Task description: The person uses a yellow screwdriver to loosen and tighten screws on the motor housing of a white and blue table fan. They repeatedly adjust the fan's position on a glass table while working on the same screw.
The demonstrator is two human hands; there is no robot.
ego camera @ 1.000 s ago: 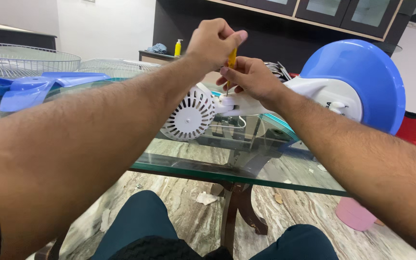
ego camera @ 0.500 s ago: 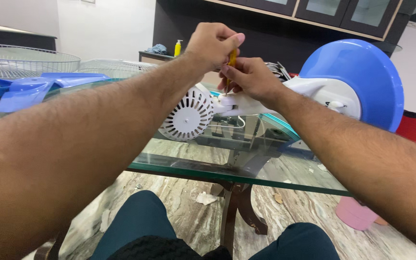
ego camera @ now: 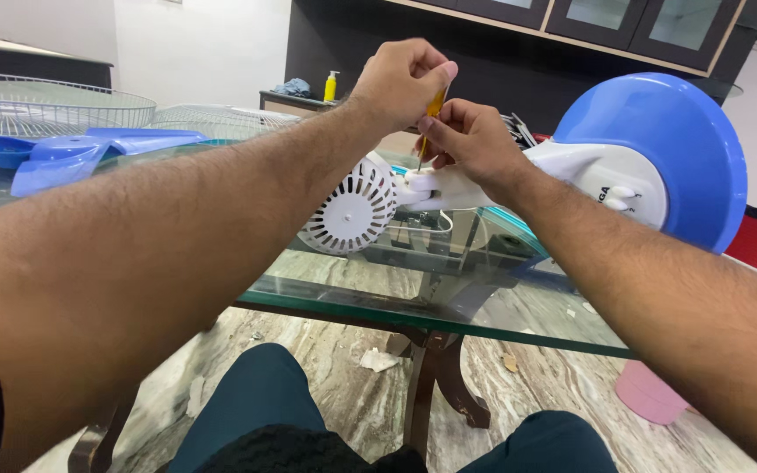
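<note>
Far left on the glass table (ego camera: 352, 302), blue fan blades (ego camera: 89, 153) beside wire grilles (ego camera: 45, 105). Centre — left hand (ego camera: 400, 83) fisted around yellow screwdriver (ego camera: 432, 109), tip down at white fan motor housing (ego camera: 352, 206); right hand (ego camera: 475, 144) pinching the shaft, steadying the housing. Right — round blue base (ego camera: 659, 149).

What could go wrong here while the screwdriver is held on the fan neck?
1. The screwdriver stands nearly upright under the left hand; its tip could slip toward the right hand beside it.
2. The fan motor lies on a glass table; hard downward pressure might scratch or stress the glass.
</note>
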